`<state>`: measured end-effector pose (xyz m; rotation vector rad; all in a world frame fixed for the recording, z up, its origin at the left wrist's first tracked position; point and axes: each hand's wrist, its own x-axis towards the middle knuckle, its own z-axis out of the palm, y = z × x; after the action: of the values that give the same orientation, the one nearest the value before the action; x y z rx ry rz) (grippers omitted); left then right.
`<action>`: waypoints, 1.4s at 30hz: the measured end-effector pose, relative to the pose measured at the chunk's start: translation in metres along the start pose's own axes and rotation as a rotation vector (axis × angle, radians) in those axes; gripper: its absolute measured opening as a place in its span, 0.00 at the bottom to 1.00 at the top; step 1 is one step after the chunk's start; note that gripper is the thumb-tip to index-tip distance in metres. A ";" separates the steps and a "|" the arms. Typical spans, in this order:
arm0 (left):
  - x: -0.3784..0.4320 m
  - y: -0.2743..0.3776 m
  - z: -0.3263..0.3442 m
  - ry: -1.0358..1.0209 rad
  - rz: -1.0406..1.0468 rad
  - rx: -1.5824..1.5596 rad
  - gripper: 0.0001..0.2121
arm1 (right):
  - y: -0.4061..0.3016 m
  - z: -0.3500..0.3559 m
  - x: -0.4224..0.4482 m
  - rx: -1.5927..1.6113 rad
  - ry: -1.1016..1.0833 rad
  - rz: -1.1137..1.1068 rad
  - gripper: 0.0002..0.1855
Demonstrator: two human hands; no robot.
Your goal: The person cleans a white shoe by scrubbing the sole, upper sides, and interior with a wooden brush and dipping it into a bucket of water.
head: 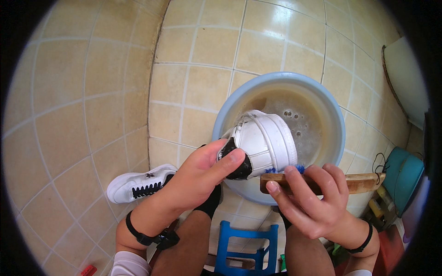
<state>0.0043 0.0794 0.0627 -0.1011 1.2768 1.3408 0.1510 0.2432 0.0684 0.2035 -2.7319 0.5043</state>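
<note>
My left hand [207, 169] grips the black heel collar of a white sneaker [267, 141], thumb on the outside, and holds it tilted over a light blue plastic basin [338, 114]. Cloudy brownish water [307, 138] with a few bubbles lies in the basin. My right hand [317, 200] is closed around a wooden brush [359, 183] whose blue bristles touch or nearly touch the lower edge of the sneaker's sole. The other white sneaker [129, 188], with black laces, rests on the floor by the wall, left of my left forearm.
A blue plastic stool [224, 255] stands between my legs. A tiled wall [62, 114] rises on the left. At the right are a teal plastic container [402, 179], a white rounded fixture [405, 79] and assorted items. A small red object [88, 270] is at the lower left.
</note>
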 end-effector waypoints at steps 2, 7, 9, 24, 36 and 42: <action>0.000 0.002 0.005 -0.009 -0.007 0.040 0.20 | -0.002 0.001 0.001 0.004 -0.001 0.012 0.06; 0.000 -0.004 -0.001 -0.033 0.010 0.077 0.20 | -0.005 0.004 0.002 -0.002 0.031 0.006 0.06; 0.000 -0.004 -0.002 -0.039 0.031 0.085 0.19 | -0.005 0.001 0.000 -0.003 0.022 0.009 0.04; 0.000 -0.002 0.002 -0.020 0.008 0.065 0.19 | -0.007 -0.006 -0.001 -0.061 -0.009 0.097 0.04; 0.000 -0.002 0.004 -0.032 0.037 0.121 0.20 | -0.006 -0.004 0.003 -0.028 -0.023 0.080 0.08; 0.000 -0.002 0.002 -0.079 0.073 0.221 0.19 | -0.004 -0.007 0.006 0.137 -0.076 0.126 0.15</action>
<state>0.0075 0.0802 0.0621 0.1524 1.3634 1.2437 0.1480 0.2418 0.0783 0.0868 -2.7983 0.7335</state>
